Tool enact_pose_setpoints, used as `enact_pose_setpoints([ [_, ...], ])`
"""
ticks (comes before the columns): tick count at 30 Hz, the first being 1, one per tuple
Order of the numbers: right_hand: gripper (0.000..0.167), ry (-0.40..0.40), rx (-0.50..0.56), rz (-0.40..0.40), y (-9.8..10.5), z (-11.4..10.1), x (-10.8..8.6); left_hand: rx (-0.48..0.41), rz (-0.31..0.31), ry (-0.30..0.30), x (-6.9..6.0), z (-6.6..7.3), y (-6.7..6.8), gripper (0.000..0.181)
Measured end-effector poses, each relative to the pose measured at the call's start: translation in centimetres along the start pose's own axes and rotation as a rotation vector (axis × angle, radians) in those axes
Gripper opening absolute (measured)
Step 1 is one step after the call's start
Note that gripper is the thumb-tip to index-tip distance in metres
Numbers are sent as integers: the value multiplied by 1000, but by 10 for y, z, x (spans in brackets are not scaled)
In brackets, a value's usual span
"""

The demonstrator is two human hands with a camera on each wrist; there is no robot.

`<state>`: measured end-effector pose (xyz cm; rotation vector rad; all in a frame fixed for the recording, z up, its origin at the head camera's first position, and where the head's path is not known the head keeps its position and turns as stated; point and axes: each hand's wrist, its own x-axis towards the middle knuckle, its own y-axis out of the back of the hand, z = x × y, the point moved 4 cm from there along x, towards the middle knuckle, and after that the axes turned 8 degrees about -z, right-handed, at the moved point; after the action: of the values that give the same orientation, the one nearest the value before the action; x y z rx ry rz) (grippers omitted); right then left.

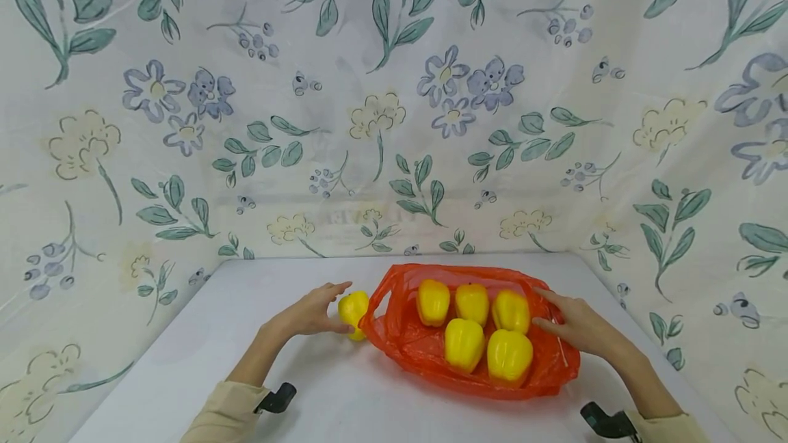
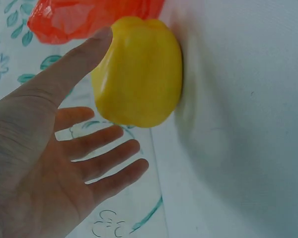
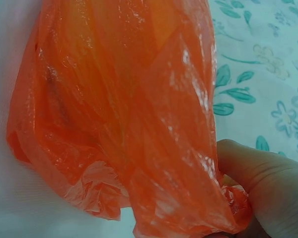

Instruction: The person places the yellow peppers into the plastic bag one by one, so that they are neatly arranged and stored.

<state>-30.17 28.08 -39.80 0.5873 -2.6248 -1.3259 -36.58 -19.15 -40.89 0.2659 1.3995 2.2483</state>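
Observation:
A red plastic bag (image 1: 418,354) lies open on the white table, with several yellow bell peppers (image 1: 464,345) inside it. One more yellow bell pepper (image 1: 353,311) (image 2: 139,74) stands outside, just left of the bag's mouth. My left hand (image 1: 314,312) is beside that pepper, fingers spread and nearly straight. In the left wrist view its thumb overlaps the pepper's edge; whether they touch I cannot tell. At the bag's right end my right hand (image 1: 581,325) pinches the gathered red plastic (image 3: 174,148) between thumb and fingers, the fingers mostly hidden by the bag.
The white tabletop (image 1: 345,395) reaches back to a floral cloth (image 1: 332,176), which hangs behind and along both sides. A dark camera mount sits on the left wrist (image 1: 278,398) and another on the right wrist (image 1: 606,422).

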Motion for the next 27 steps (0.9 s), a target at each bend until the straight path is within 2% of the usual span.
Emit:
enact_pose_setpoints([
  [11, 71, -5, 6, 0, -2, 0, 0, -23, -49, -9, 2, -3, -16, 93],
  [18, 70, 5, 0, 1, -2, 0, 0, -13, -22, 13, 4, -3, -19, 95],
  [27, 72, -9, 4, -4, 1, -3, -1, -1, -12, -17, 6, -3, -18, 94],
])
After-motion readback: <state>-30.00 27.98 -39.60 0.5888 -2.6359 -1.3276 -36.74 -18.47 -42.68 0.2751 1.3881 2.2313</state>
